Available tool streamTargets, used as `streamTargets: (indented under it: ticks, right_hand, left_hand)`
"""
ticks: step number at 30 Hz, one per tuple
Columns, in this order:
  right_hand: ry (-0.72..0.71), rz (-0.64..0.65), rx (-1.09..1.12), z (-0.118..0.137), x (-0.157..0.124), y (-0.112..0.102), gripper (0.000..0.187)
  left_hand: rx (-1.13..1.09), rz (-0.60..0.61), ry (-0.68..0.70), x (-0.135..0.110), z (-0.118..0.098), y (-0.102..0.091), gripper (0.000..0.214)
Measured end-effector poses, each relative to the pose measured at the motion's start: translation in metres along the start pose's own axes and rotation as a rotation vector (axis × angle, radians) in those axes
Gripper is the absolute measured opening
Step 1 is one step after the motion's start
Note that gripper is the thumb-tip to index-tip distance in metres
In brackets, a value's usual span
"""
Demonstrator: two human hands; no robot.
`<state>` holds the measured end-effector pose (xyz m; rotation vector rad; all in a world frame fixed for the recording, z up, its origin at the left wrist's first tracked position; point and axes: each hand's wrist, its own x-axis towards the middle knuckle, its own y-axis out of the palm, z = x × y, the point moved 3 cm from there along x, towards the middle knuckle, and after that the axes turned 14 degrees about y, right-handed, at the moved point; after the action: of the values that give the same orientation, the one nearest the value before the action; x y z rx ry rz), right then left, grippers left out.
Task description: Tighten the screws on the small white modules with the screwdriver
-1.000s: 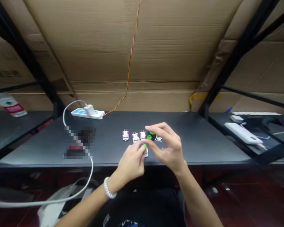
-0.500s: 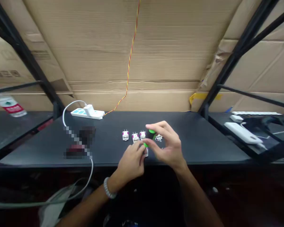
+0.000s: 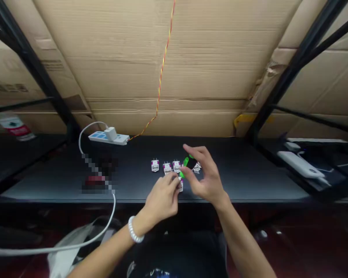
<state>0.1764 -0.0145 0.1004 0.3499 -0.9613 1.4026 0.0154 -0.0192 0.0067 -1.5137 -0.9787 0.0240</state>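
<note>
My left hand [image 3: 163, 197] is closed in a pinch at the lower end of a green-and-black tool [image 3: 184, 166], perhaps a screwdriver; what its fingertips grip is hidden. A small white-and-purple part [image 3: 181, 188] shows just beside those fingers, held or lying there, I cannot tell which. Around the tool's upper end, my right hand [image 3: 205, 175] has its thumb and index finger spread apart; the thumb tip overlaps the tool. Similar white-and-purple parts with thin prongs lie on the black tabletop: one at left [image 3: 155, 165], one in the middle [image 3: 167, 167], another nearer the tool [image 3: 176, 166].
More small white pieces [image 3: 197, 167] lie behind my right hand. A power strip [image 3: 116, 138] with a plugged-in white adapter [image 3: 110, 133] sits at the back left, its white cable [image 3: 114, 210] hanging over the front edge. Black metal posts [image 3: 290, 71] frame the tabletop [image 3: 243, 173].
My right thumb and index finger have spread away from the tool, and more of its green side shows. My left hand keeps its pinch. The view has shifted slightly.
</note>
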Motion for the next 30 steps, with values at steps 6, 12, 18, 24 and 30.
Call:
streamTargets:
  ticks: [6, 12, 18, 24, 30]
  right_hand:
    - [0.113, 0.215, 0.208, -0.005, -0.006, -0.006, 0.060]
    - [0.040, 0.065, 0.125, -0.005, 0.000, -0.006, 0.052]
    - [0.064, 0.125, 0.161, -0.004, -0.001, -0.005, 0.061]
    - [0.017, 0.060, 0.090, 0.000, 0.000, -0.009, 0.051]
    - [0.049, 0.111, 0.146, -0.003, -0.001, -0.005, 0.054]
  left_hand:
    - [-0.124, -0.020, 0.004, -0.001, 0.003, -0.005, 0.023]
    - [-0.291, 0.015, 0.015, -0.002, 0.012, -0.008, 0.029]
    - [-0.348, 0.016, 0.009, 0.000, 0.014, -0.009, 0.031]
    - [-0.321, 0.006, 0.007, 0.000, 0.013, -0.008, 0.031]
    - [-0.317, 0.002, 0.015, 0.000, 0.012, -0.009, 0.035]
